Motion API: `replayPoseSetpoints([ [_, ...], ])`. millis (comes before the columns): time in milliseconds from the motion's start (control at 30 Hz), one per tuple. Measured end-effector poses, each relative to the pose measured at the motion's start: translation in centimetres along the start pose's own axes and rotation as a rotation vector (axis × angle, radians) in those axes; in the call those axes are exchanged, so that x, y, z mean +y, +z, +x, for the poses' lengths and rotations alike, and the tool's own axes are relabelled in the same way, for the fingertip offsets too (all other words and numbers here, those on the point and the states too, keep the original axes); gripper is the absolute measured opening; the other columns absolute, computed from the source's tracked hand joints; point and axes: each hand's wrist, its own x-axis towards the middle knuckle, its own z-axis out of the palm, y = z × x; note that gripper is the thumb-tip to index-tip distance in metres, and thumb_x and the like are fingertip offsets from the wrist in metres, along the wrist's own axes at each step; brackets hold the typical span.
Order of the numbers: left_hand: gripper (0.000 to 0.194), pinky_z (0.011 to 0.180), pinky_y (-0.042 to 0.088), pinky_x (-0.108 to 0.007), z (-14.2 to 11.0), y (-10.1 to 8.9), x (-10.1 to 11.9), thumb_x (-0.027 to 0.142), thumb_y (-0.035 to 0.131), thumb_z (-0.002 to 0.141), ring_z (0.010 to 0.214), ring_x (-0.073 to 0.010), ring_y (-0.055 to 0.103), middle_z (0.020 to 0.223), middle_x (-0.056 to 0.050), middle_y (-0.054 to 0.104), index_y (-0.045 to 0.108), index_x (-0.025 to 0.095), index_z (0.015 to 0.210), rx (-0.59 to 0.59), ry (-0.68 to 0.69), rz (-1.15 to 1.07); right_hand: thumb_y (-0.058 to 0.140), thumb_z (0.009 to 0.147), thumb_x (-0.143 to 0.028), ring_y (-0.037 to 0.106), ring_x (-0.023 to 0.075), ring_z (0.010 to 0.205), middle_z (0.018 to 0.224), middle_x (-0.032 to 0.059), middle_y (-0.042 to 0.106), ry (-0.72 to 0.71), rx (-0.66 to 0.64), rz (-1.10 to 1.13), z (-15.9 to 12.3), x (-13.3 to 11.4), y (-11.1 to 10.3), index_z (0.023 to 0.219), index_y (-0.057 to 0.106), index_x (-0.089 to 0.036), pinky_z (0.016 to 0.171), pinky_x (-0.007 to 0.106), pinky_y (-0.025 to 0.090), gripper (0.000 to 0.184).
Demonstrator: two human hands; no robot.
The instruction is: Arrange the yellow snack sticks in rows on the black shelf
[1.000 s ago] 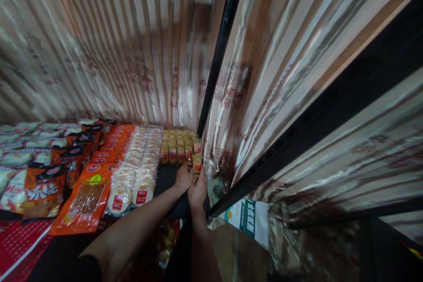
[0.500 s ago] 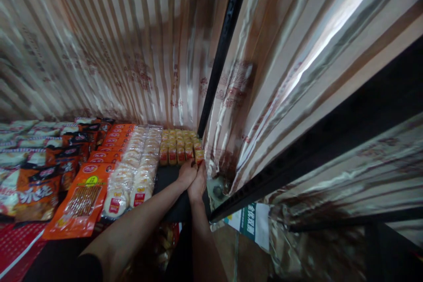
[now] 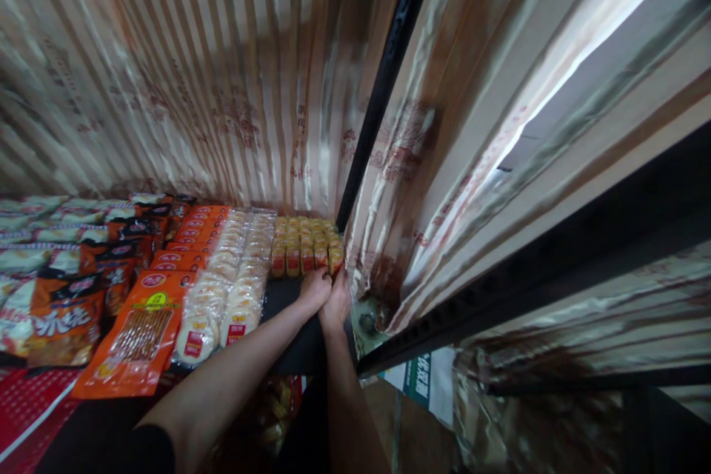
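Note:
Both hands meet at the right end of a dark shelf (image 3: pixel 281 304), low at the front of a block of small yellow packets with red labels (image 3: pixel 292 261). My left hand (image 3: pixel 315 290) is closed, its curled fingers at the near side of the front right yellow packet (image 3: pixel 335 259). Beside it, my right hand (image 3: pixel 335 305) has its fingers against the same packet from the right. The fingertips are partly hidden and dim. Left of the block lie rows of round white crackers in clear wrap (image 3: pixel 241 307).
Orange snack packets (image 3: pixel 136 333) and orange-black bags (image 3: pixel 67 318) fill the shelf further left. A black upright post (image 3: pixel 378 89) stands behind the yellow packets. A thick black rail (image 3: pixel 533 237) slants across the right. Shiny printed sheeting (image 3: pixel 249 89) hangs behind.
The front right yellow packet sits slightly further back, closer in line with its neighbours. My hands have stayed close to it, and the camera view has shifted a little.

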Motion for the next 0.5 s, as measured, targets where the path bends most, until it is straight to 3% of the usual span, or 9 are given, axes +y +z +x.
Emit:
replayPoseSetpoints([
  [167,0.043,0.100,0.038,-0.029,-0.1,-0.1,-0.2,0.017,0.041,0.084,0.118,-0.0211,0.052,0.127,-0.012,0.057,0.056,0.014,0.124,-0.020,-0.003,-0.044,0.031,0.080,-0.018,0.044,0.0254,0.121,0.133,0.0184,0.048,-0.007,-0.045,-0.010,0.3,0.3,0.2,0.137,0.036,-0.009,0.097,0.039,0.037,0.058],
  [500,0.041,0.098,0.039,-0.025,-0.3,-0.1,-0.4,0.014,0.042,0.082,0.113,-0.0185,0.056,0.123,-0.010,0.060,0.058,0.014,0.120,-0.031,0.048,-0.076,0.034,0.084,-0.022,0.044,0.0245,0.121,0.136,0.0185,0.042,-0.146,-0.051,-0.062,-0.8,1.6,0.8,0.137,0.039,-0.012,0.097,0.037,0.038,0.054],
])
